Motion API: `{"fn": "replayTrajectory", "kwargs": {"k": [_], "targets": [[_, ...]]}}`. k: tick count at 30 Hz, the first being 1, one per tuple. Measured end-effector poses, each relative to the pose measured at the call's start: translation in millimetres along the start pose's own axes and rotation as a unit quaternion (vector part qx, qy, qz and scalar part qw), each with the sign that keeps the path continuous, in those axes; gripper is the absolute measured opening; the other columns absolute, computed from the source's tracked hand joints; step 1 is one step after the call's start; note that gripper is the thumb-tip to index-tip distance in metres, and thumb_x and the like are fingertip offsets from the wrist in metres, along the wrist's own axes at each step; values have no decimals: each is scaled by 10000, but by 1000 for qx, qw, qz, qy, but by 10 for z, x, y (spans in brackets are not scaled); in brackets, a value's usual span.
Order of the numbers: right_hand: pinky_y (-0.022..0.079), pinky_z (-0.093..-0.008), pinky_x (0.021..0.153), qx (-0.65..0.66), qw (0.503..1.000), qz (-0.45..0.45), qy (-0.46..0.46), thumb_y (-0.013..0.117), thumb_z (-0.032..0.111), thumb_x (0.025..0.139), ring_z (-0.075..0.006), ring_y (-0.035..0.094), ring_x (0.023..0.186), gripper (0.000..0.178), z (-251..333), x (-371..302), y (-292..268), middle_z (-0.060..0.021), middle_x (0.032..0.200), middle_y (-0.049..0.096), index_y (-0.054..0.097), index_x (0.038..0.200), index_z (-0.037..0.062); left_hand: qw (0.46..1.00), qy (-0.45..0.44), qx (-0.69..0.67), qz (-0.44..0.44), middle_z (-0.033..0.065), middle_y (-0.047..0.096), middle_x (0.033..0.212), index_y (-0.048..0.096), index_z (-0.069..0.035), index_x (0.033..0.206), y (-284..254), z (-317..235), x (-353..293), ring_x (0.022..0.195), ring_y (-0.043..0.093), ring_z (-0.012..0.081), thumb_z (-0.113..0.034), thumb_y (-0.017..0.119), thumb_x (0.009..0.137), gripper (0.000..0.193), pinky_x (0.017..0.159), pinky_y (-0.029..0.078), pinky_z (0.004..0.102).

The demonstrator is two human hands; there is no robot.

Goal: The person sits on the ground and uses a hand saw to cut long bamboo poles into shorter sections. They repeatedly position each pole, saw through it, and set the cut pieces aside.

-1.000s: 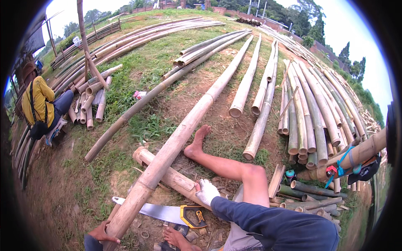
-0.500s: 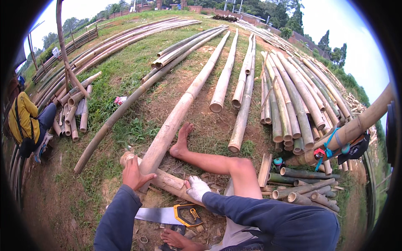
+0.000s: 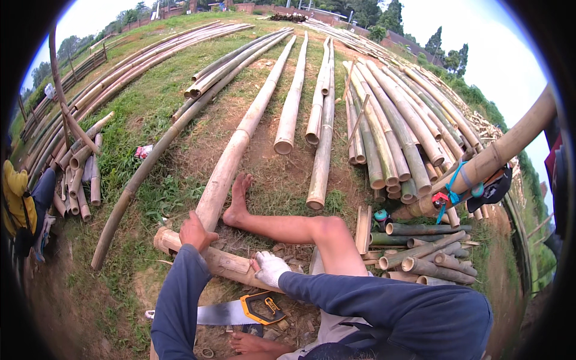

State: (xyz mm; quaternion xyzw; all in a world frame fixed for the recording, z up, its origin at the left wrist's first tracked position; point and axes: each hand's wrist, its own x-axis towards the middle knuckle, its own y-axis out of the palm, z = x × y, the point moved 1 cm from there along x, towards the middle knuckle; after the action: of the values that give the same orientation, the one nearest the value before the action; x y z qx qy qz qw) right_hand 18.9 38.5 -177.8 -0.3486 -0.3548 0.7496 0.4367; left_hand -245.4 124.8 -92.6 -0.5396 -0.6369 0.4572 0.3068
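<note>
The bare left hand (image 3: 197, 233) curls, thumb out, around the long, pale, round bamboo pole (image 3: 237, 144) stretching ahead of it. The white-gloved right hand (image 3: 270, 268) bends against the short, thick, tan bamboo log (image 3: 231, 264); can't tell if it grips. Should the log roll, the pole could slip onto the bare foot (image 3: 238, 207) beyond the left hand!

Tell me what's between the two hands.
A bare stretch of the crosswise log lies between the left hand and the gloved right hand, in the head view.
</note>
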Motion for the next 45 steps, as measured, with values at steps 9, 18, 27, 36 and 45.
{"fn": "replayTrajectory", "kwargs": {"k": [9,18,27,36,45], "targets": [[503,-513,1076,-25,1000,-14,6,458,438,1104,-425,631,1246,488,66,-44,-69,-268,1319,648,621,1324,34,1000,16,12,18,311,676,1203,466,5,1356,-119,30,-92,1116,688,483,-434,963,624,987,1008,549,523],[501,-508,1084,-14,1000,1,18,452,449,1103,-422,620,1267,503,52,-28,-48,-266,1333,642,615,1330,31,999,22,12,26,345,646,1221,433,9,1424,-235,486,-837,1136,666,509,-417,949,637,1032,989,541,562],[516,-527,1053,-10,1000,10,10,455,448,1101,-442,646,1219,521,7,-17,-44,-275,1305,650,599,1333,3,996,2,-82,44,306,634,1304,429,29,1489,-541,1201,-1872,1209,645,473,-362,975,596,1117,1038,517,515],[520,-531,1043,16,999,31,-2,470,435,1093,-454,647,1201,503,-59,27,-7,-281,1277,649,594,1325,7,993,-32,-109,17,277,645,1306,447,-30,1501,-698,1283,-2269,1178,661,449,-272,989,594,1084,1040,512,503],[502,-524,1077,44,998,34,-4,462,453,1096,-453,628,1245,527,-108,12,-6,-279,1330,632,589,1345,7,995,48,-71,42,198,590,1342,585,-48,1404,-9,875,-3145,1242,574,425,-113,833,818,639,1074,473,512]]}}
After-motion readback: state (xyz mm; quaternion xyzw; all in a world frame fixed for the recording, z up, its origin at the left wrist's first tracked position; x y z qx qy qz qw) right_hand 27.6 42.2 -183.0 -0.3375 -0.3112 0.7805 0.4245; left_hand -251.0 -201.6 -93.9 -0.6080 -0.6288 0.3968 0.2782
